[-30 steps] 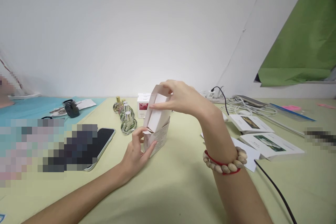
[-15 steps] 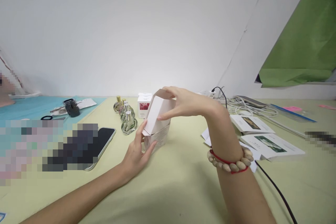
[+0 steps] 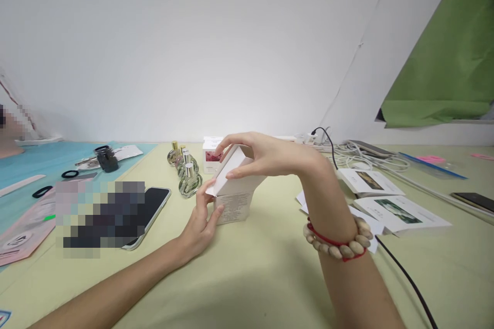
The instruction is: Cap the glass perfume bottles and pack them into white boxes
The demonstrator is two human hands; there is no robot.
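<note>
A small white cardboard box (image 3: 232, 208) with fine print on its front stands on the table between my hands. Its white top flaps (image 3: 236, 172) are raised and slanted. My left hand (image 3: 204, 216) grips the box's left side, thumb on the printed front and fingers at the upper left edge. From above and the right, my right hand (image 3: 257, 154) arches over the top, its thumb on the white flap and its fingers bent over the far edge. The inside of the box is hidden. Several glass perfume bottles (image 3: 190, 184) stand just left of the box.
Behind my hands is another white box (image 3: 210, 164) with a red picture. A phone (image 3: 152, 211) and a dark jar (image 3: 106, 158) are at left. At right lie flattened printed cartons (image 3: 401, 213), white cables (image 3: 380, 161), a black cable (image 3: 405, 277) and another phone (image 3: 474, 200).
The white flaps have come down lower and tilted, and the box has turned so its printed front faces me more. My right fingers have shifted left over the top.
</note>
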